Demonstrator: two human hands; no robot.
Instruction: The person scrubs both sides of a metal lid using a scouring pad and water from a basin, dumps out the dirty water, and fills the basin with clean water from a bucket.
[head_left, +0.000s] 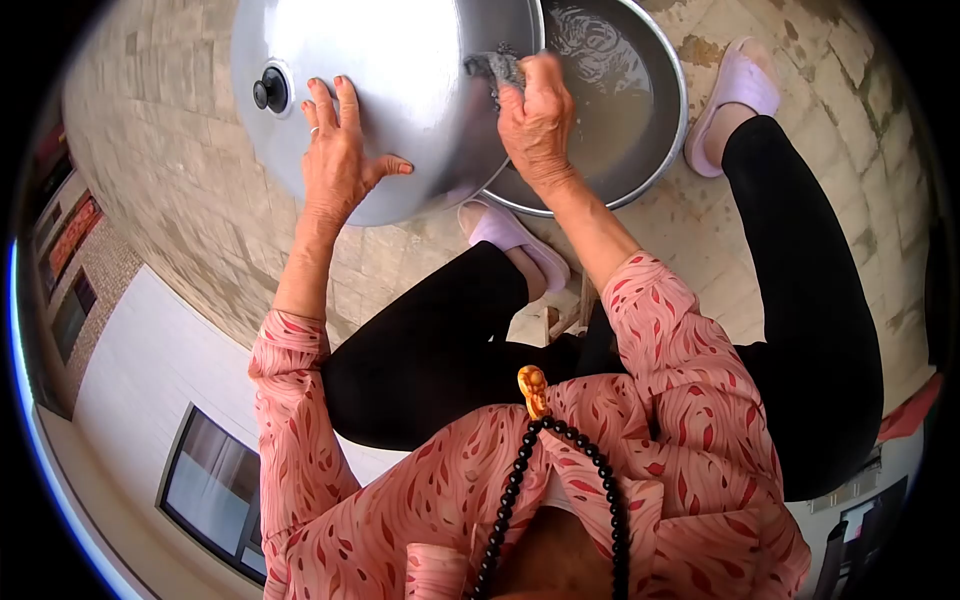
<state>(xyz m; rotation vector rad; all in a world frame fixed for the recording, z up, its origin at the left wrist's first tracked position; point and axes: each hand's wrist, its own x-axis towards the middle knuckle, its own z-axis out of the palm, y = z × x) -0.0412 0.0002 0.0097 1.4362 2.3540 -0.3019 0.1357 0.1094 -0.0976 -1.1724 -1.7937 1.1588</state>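
Observation:
A large silver pot lid (410, 120) with a black knob (270, 90) is at the top of the head view, tilted so that its outer face shows. My left hand (338, 158) lies on this face beside the knob, fingers spread, a ring on one of them. In my right hand (540, 120) is a grey scouring pad (492, 68), pressed to the lid near its right edge. The lid overlaps a metal basin (676, 120) of cloudy, rippled water (600, 95), so the basin's left part is hidden.
Pale stone paving (170, 150) covers the ground, with damp patches right of the basin. My feet, in lilac slippers (742, 85), stand close to the basin. Part of a wooden stool (570, 318) shows between my legs. A white wall with a window (212, 485) is at lower left.

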